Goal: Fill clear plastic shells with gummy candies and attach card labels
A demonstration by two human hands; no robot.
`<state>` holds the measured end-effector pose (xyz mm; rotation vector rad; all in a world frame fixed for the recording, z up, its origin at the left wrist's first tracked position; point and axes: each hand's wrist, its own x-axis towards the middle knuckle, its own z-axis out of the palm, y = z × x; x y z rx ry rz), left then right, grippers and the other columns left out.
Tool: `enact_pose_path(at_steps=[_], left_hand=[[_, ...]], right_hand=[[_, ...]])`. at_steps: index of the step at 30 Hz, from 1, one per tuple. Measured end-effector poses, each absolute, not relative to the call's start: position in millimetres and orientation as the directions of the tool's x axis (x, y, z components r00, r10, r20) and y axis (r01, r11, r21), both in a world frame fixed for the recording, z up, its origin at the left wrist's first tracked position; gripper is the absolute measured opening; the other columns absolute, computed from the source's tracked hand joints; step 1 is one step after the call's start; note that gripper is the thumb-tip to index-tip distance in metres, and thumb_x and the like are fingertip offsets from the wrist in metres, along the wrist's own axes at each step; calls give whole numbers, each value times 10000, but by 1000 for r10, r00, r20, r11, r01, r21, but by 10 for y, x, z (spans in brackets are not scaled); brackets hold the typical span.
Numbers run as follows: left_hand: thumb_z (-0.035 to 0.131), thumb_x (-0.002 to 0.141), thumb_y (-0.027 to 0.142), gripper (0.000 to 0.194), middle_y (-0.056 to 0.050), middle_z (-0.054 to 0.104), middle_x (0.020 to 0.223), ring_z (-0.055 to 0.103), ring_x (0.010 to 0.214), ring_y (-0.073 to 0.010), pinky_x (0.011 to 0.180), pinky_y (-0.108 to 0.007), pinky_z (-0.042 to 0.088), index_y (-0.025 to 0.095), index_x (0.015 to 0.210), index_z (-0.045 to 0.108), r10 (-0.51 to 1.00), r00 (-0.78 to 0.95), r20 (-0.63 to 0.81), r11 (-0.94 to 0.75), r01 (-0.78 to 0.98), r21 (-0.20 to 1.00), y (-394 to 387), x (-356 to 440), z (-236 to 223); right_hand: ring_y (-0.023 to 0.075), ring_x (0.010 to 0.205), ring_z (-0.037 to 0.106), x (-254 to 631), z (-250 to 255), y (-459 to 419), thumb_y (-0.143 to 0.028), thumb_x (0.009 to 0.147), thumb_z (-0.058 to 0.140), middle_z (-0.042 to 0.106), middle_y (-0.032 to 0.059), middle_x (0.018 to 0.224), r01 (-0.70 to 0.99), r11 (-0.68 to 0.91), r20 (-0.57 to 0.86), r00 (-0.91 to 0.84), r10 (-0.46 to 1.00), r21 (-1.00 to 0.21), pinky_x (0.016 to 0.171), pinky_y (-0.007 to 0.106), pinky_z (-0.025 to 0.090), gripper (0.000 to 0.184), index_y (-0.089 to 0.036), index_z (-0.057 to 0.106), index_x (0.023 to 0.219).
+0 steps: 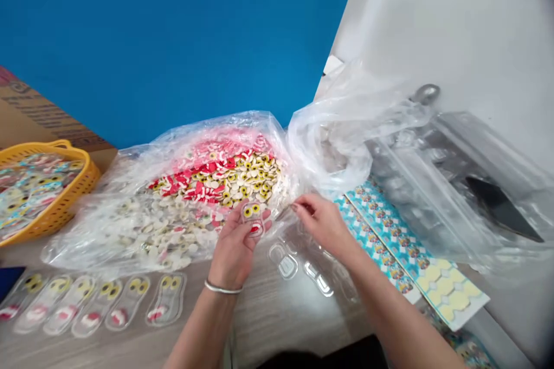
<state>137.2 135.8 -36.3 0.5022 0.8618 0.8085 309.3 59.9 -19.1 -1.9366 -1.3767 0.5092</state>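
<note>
My left hand [237, 244] is closed on a small clear plastic blister tray [252, 219] that holds two yellow eye pieces and a red-and-white mouth piece. My right hand [321, 220] hovers just right of it, fingers pinched near the tray's edge; what they hold is too small to make out. Both hands sit in front of an open clear bag [182, 196] heaped with yellow eye pieces, red pieces and white pieces. Empty clear blister trays [303, 268] lie on the table under my right hand.
A row of several filled blister trays [99, 300] lies at the front left. A yellow basket [64, 199] of finished packs stands far left beside a cardboard box [38, 118]. Printed backing cards [402, 253] and a bag of clear trays [433, 179] lie right.
</note>
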Motion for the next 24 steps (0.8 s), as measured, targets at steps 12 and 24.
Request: enact_pose_path(at_steps=[12,24], left_hand=[[634,782,91,451,-120,639,1289,684,1076,-298,849,-351,602,183,1223,604,767,332,-550,639,-313,703,960,1106,-238],[836,609,181,651,-118,642,1319,659,1102,-368,828,-365,618,192,1219,612,635,383,-671,771,-253,584,860,1270,-418]], right_hand=[[171,786,636,3648,-416,59,-250,910,491,703,27,851,724,-411,95,546,833,-555,722,259,438,191,-194,673,901],[243,1067,633,5012,-467,1323,-271,852,609,692,141,1144,739,-625,36,652,757,-250,886,269,436,322,-154,689,1141]])
